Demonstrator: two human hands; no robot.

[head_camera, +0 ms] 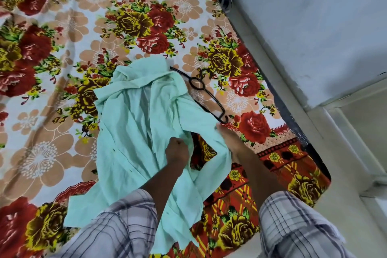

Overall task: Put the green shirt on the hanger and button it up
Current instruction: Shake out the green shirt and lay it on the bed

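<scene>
On bed (62,69), mid-frame: green shirt (134,128), crumpled, front open, not yet hung. At its 1 o'clock: hanger (206,93), flat, long axis 11 to 5 o'clock, partly under shirt. Left grip (177,151) clamped on shirt front. Right grip (228,136) at shirt edge, just beside hanger's near end, so nearer; closure unclear.

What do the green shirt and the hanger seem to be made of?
The green shirt: thin woven cloth, probably cotton or a blend; matte, creasing and draping softly. The hanger: black, slim, smooth, faintly glossy; probably plastic, possibly coated wire.
</scene>
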